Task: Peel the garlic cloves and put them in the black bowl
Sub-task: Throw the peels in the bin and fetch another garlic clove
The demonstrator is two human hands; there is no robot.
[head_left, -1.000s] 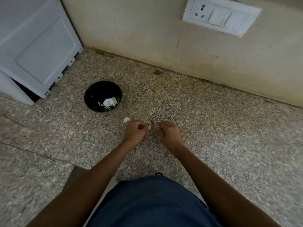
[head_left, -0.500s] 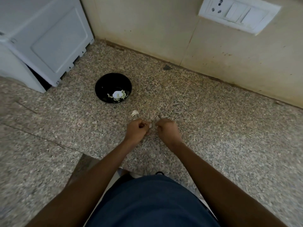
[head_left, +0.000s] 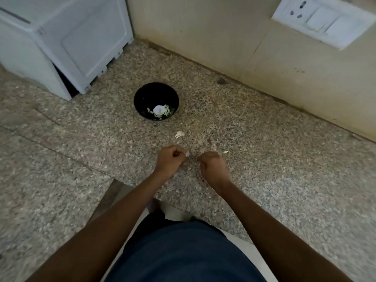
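We pinch a small garlic clove [head_left: 187,153] at the tips of our left hand [head_left: 169,159], its fingers curled round it, the pale end just showing toward our right hand [head_left: 211,165]. The right hand's fingers are curled too, close beside the clove; whether they have hold of a strip of skin we cannot tell, the frame being too soft there. Both hands hover low over the speckled stone bench [head_left: 264,159], apparently so that loose skin drops onto the bench and not into the bowl. Bits of papery peel [head_left: 179,134] lie just beyond the hands, with smaller flecks to the right. Farther back and a little left stands the black bowl [head_left: 142,98], set within easy reach, with pale peeled garlic pieces [head_left: 159,111] gathered at its near side. We judge the task partly done, this clove still being stripped. A white appliance [head_left: 67,37] stands at the far left, and a switch plate [head_left: 319,21] is on the wall.
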